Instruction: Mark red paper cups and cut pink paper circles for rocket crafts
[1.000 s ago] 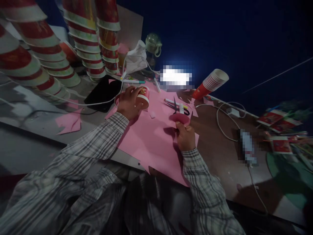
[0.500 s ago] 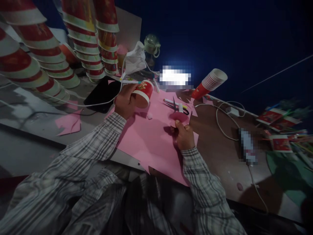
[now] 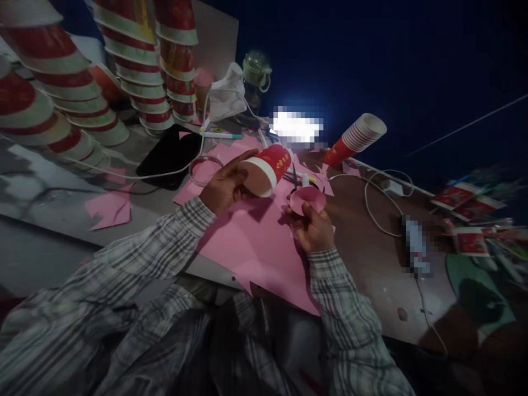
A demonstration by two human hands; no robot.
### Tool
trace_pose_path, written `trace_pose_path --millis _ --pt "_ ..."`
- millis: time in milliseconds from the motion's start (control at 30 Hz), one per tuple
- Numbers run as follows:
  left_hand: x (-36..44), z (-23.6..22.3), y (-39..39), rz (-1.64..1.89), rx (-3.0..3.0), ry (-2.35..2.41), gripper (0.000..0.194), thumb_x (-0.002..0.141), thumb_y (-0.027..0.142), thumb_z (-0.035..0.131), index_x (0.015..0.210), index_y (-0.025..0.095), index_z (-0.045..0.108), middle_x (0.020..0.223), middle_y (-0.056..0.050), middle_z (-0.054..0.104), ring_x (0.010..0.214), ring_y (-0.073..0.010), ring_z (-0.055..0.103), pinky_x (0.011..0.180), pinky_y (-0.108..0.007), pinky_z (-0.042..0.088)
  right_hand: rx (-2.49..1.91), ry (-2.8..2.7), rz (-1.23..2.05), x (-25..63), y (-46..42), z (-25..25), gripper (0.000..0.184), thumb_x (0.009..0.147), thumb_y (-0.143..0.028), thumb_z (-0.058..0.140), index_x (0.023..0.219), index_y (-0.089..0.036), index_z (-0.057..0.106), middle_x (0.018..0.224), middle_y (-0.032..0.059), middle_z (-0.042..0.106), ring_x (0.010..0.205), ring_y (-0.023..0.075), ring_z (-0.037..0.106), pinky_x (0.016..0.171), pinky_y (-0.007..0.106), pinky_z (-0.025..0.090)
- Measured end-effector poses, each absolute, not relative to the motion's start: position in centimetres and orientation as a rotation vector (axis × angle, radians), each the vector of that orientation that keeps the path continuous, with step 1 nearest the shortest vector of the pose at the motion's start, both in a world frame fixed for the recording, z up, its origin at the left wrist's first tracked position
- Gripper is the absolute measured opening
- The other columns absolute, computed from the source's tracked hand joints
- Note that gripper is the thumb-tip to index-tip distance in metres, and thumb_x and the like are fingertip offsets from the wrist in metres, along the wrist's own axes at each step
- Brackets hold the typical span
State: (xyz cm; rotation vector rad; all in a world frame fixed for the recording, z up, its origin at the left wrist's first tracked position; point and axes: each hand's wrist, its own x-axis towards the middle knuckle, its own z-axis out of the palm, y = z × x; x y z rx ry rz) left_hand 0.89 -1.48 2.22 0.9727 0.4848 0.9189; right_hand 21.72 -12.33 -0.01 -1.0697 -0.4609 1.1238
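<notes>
My left hand (image 3: pixel 225 187) is closed on a red and white paper cup (image 3: pixel 274 162), held tilted over the pink paper. The cup's base end faces toward me and down to the left. Between thumb and fingers my right hand (image 3: pixel 313 228) pinches a round pink paper disc (image 3: pixel 308 199), just right of the cup. Under both hands spreads a large pink paper sheet (image 3: pixel 247 242). Scissors (image 3: pixel 293 177) lie behind the disc, partly covered by it. A roll of tape (image 3: pixel 206 169) sits behind my left hand.
Tall stacks of red and white paper cups (image 3: pixel 146 71) stand at the left. A leaning cup stack (image 3: pixel 358 137) is at the back right. A dark tablet-like slab (image 3: pixel 169 157), pink scraps (image 3: pixel 110 206), a marker (image 3: pixel 223 135) and a white cable (image 3: pixel 367 203) lie about.
My left hand has moved right and nearer with the cup, uncovering the tape roll. The pink disc in my right hand has tilted so its face shows more.
</notes>
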Motion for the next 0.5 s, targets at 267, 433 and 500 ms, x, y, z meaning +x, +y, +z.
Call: trace_pose_path --millis 267,433,500 --pt "0.5 3.1 -2.7 0.625 0.776 0.365 0.070 0.083 0.021 0.072 0.150 0.029 0.054 0.142 -0.011 0.064 0.105 -0.0270 0.073 0.081 -0.043 0.066 -1.022 -0.360 1.118 21.6 -12.2 0.6 0.022 0.071 -0.022 0.080 0.087 -0.021 0.064 0.081 0.0010 0.079 0.071 0.0208 0.079 0.086 0.051 0.070" --pt "0.6 2.9 -3.6 0.445 0.753 0.379 0.077 0.077 0.014 0.075 0.149 0.032 0.054 0.132 -0.008 0.068 0.102 -0.0227 0.072 0.083 -0.038 0.065 -1.011 -0.393 0.997 21.7 -12.0 0.4 0.026 0.071 -0.022 0.082 0.089 -0.023 0.064 0.078 -0.0064 0.073 0.074 0.0152 0.075 0.089 0.049 0.069" --pt "0.7 2.6 -3.9 0.417 0.763 0.357 0.074 0.078 0.021 0.077 0.147 0.033 0.055 0.134 -0.009 0.066 0.103 -0.0238 0.072 0.084 -0.039 0.064 -1.038 -0.427 0.954 21.8 -12.1 0.2 0.025 0.074 -0.026 0.081 0.095 -0.023 0.068 0.084 -0.0053 0.073 0.077 0.0135 0.074 0.086 0.042 0.069"
